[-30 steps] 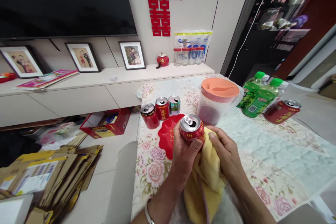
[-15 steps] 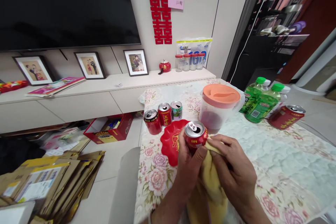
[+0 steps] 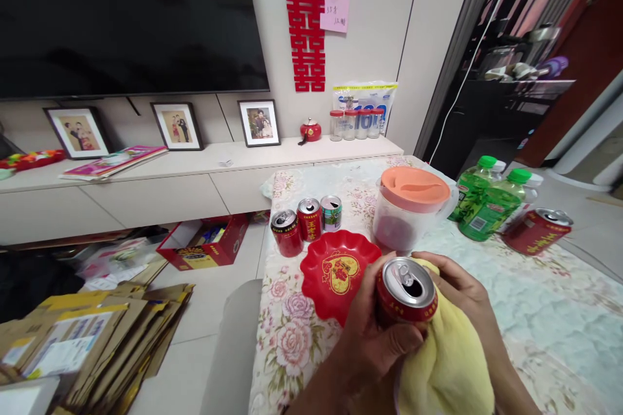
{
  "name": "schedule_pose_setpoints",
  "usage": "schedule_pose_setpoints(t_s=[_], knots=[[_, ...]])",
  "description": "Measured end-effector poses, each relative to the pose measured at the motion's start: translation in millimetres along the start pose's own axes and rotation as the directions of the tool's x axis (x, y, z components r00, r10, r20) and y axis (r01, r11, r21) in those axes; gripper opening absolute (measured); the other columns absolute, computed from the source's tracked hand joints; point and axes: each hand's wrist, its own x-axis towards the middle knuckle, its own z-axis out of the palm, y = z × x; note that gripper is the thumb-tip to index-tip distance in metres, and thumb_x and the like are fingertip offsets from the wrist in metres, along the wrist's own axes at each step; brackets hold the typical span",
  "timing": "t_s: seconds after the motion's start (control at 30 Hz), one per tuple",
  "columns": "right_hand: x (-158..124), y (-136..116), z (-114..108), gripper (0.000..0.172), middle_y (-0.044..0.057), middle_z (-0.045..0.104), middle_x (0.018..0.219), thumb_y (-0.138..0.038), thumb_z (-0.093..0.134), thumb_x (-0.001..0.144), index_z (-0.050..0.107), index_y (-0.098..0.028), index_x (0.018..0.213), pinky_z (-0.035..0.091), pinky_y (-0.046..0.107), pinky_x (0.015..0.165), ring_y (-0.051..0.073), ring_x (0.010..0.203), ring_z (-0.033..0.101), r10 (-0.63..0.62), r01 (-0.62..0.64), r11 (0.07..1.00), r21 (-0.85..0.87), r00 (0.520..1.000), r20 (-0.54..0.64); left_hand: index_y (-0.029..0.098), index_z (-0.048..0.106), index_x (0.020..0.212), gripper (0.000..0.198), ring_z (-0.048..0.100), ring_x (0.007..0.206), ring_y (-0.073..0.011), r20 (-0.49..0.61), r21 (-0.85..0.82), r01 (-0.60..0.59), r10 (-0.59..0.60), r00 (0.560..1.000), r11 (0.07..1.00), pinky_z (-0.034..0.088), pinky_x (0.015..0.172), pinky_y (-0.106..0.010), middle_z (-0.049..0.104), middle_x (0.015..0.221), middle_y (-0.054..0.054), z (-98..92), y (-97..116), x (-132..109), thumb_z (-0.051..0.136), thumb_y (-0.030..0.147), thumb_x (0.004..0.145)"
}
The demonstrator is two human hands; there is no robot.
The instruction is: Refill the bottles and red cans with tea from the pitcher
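A red drink can [image 3: 407, 292] with its top opened is gripped by my left hand [image 3: 367, 324], thumb across its front. My right hand [image 3: 462, 285] holds a yellow cloth [image 3: 450, 350] against the can's right side; part of its fingers is hidden behind the can and cloth. Just beyond my left hand lies a red scalloped plate [image 3: 318, 272] with a gold design. Behind the plate stand a red can [image 3: 287, 237], another red can [image 3: 310, 220] and a green can [image 3: 331, 214], all opened. A clear pitcher [image 3: 399, 224] with an orange lid stands past my hands.
At the table's right are green-capped bottles [image 3: 491, 207] and a larger red can [image 3: 538, 231]. A white cabinet [image 3: 195, 168] with photo frames runs along the wall. Flattened cardboard [image 3: 121, 343] and a red box [image 3: 207, 246] lie on the floor left of the flowered tablecloth [image 3: 292, 324].
Both hands have come nearer and to the right with the can and cloth, uncovering more of the red plate. The cloth is now spread around the can's right side.
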Motion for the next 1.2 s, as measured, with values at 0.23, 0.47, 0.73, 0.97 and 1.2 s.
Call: schedule_pose_setpoints(t_s=[0.23,0.47,0.73,0.97,1.2], knots=[[8.5,11.2,1.9,0.047,0.008,0.077,0.096,-0.055,0.088,0.065,0.079,-0.019,0.094,0.057,0.027,0.070,0.021,0.081,0.067,-0.150,0.159,0.973,-0.170,0.987,0.060,0.026,0.050,0.144,0.079,0.056,0.135,-0.0354,-0.085,0.016,-0.039,0.040,0.996,0.999,0.040,0.118,-0.051,0.064,0.142,-0.011,-4.8,-0.3,2.5,0.088,0.042,0.076],[-8.2,18.5,8.0,0.026,0.006,0.074,0.105,-0.046,0.072,0.088,0.078,-0.024,0.100,0.055,0.024,0.079,0.019,0.093,0.069,-0.512,0.526,0.762,-0.378,0.847,0.145,0.028,0.035,0.153,0.084,0.056,0.136,-0.0341,-0.279,0.051,-0.052,0.065,0.958,0.997,0.041,0.119,-0.052,0.060,0.146,-0.013,-12.2,-12.2,6.4,0.081,0.041,0.084],[-4.2,25.7,12.3,0.022,0.008,0.072,0.110,-0.041,0.069,0.093,0.078,-0.024,0.103,0.053,0.031,0.090,0.022,0.102,0.068,-0.597,0.615,0.712,-0.339,0.784,0.168,0.033,0.024,0.159,0.091,0.047,0.147,-0.0331,-0.319,0.036,-0.057,0.066,0.946,0.998,0.035,0.124,-0.051,0.048,0.160,-0.012,-11.6,-8.9,-0.2,0.079,0.036,0.086],[7.3,23.2,4.9,0.044,0.005,0.076,0.097,-0.048,0.089,0.074,0.074,-0.021,0.105,0.058,0.028,0.070,0.020,0.078,0.069,-0.034,0.023,0.994,0.103,0.993,0.112,0.030,0.027,0.160,0.093,0.053,0.142,-0.0358,-0.191,0.000,-0.107,0.105,0.976,0.994,0.040,0.121,-0.051,0.058,0.151,-0.014,0.5,-2.2,0.1,0.080,0.040,0.084],[9.3,26.5,14.4,0.040,0.004,0.077,0.082,-0.039,0.095,0.062,0.074,-0.019,0.090,0.059,0.031,0.059,0.020,0.062,0.069,0.022,-0.046,0.974,0.222,0.994,0.111,0.034,0.022,0.160,0.094,0.057,0.138,-0.0356,-0.364,0.058,-0.111,0.125,0.923,0.992,0.050,0.112,-0.049,0.055,0.153,-0.014,6.7,-2.1,16.4,0.077,0.049,0.085]])
